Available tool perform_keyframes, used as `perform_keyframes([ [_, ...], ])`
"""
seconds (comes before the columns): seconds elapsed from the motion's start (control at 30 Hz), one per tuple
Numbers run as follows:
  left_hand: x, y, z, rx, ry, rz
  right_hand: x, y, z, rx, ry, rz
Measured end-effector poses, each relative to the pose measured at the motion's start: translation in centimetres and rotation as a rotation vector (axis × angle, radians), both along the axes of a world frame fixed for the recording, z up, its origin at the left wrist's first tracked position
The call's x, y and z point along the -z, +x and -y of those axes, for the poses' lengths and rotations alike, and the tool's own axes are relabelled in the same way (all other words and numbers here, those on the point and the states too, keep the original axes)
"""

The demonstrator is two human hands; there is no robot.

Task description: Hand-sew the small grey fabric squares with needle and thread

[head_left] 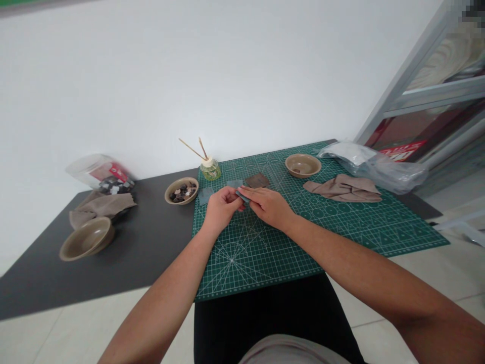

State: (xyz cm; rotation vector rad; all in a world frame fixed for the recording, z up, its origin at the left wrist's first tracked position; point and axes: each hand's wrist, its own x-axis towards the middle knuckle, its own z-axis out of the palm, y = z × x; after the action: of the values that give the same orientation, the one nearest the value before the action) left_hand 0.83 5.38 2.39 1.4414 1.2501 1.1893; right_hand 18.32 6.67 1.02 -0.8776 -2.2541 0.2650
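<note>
My left hand [223,206] and my right hand [270,205] meet over the cutting mat [273,253]. Between their fingers is a small blue-grey piece that looks like folded sandpaper [242,196]. Both hands pinch it; whether anything is inside the fold is hidden. Just beyond my fingers lie a blue-grey sheet [234,183] and a brown sheet [257,180], both like sandpaper. Another blue-grey sheet [205,195] rests left of my left hand. A tan bowl [169,196] of dark and pale small stones [183,192] stands farther left, on the dark tabletop.
At the mat's back right are a tan bowl [303,164] with a small brown piece inside, a crumpled brown cloth [344,188] and a plastic bag [375,164]. A reed diffuser [210,169] stands by the wall. Leftward are another bowl [87,240], a cloth [102,208] and a tipped clear jar [96,169].
</note>
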Motion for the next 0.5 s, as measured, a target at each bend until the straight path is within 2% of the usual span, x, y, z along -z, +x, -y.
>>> perform_keyframes([
  [0.23,0.38,0.07,-0.36,-0.061,0.064,0.033,0.03,-0.04,-0.04,0.065,0.006,0.014],
  [0.5,0.2,0.14,-0.18,-0.065,0.048,-0.045,-0.18,-0.37,0.17,0.009,0.051,0.075],
])
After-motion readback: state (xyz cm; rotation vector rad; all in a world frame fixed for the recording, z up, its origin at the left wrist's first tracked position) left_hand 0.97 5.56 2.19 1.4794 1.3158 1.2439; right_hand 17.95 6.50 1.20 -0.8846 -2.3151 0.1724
